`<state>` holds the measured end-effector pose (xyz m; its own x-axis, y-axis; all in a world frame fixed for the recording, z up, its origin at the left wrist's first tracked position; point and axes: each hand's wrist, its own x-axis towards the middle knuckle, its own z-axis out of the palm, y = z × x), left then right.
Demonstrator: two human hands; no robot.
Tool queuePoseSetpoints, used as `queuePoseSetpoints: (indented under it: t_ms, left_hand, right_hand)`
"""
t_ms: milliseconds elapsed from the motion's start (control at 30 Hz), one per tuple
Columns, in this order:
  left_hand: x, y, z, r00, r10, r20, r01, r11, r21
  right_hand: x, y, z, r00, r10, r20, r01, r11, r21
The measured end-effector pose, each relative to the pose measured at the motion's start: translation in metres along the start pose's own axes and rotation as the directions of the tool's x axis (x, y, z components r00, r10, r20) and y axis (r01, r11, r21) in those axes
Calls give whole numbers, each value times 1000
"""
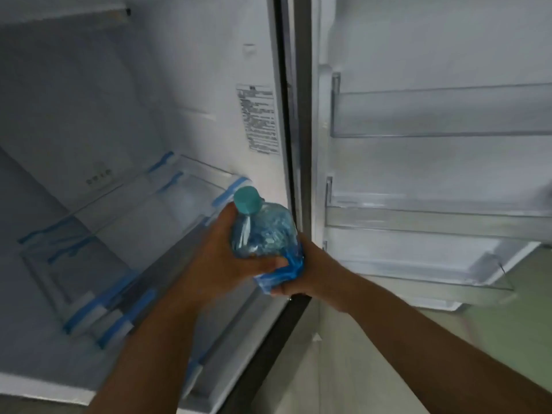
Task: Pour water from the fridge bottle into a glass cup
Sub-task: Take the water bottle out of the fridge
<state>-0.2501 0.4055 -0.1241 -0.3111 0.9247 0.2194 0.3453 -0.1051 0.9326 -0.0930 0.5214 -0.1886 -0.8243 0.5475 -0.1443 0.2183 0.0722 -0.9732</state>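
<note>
The fridge (125, 121) stands open and nearly bare, its glass shelves (98, 222) edged with blue tape and holding nothing I can make out. To the right the door (433, 55) is swung wide, and its clear bins (442, 112) look empty too.

The person stands right at the opening, both arms stretched forward. Between the hands, just in front of the door seal, is the bottle (265, 231): clear blue plastic, upright but tipped a little, with a blue label crumpled round its lower half. The left hand (227, 255) is wrapped round the bottle's near side, thumb up by the neck. The right hand (304, 270) grips it lower down from the far side, fingers closed over the label. The teal cap (247, 200) is on.

So I'd judge the task barely begun: the bottle is out of the fridge and firmly held, nothing more. No cup is anywhere in view. Uncapping, finding the glass and pouring all remain, and the door wants closing.
</note>
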Motion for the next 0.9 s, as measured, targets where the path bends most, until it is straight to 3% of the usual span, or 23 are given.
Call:
queuePoseSetpoints:
  t_ms: [167, 600, 733, 900]
  left_hand:
    - [8, -7, 43, 999, -41, -22, 42, 999, 35]
    - [23, 5, 107, 969, 6, 246, -7, 1000, 7]
    - [29, 12, 120, 915, 91, 392, -91, 996, -17]
    - [20, 14, 145, 783, 168, 599, -177, 983, -44]
  right_hand:
    - [-27, 21, -37, 1000, 16, -1, -16, 999, -49]
    - [-97, 36, -72, 973, 97, -209, -78, 992, 98]
    - [-122, 41, -61, 915, 160, -371, -97, 978, 184]
    - [-167, 56, -33, 812, 227, -538, -101, 962, 253]
